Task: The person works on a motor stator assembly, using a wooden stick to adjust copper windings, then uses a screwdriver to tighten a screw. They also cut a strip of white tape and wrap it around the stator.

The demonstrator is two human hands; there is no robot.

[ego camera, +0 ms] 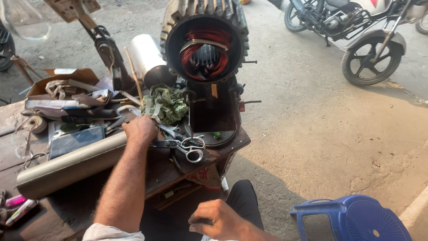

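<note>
While left hand (pixel 140 130) rests closed on bench by scissors (pixel 189 146) at three o'clock, right hand (pixel 218 218) curls loosely, holding nothing visible; motor stator (pixel 205 44) at twelve.

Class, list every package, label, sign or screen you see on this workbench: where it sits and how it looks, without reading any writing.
Cardboard box: back left of the bench, open, brown, full of scraps.
Phone: left of the left hand, flat, with a dark glossy screen.
Paper roll: along the front left edge, long beige tube.
Printed cloth: hanging off the front edge below the scissors, pale with red marks.
The right hand holds none of these.
</note>
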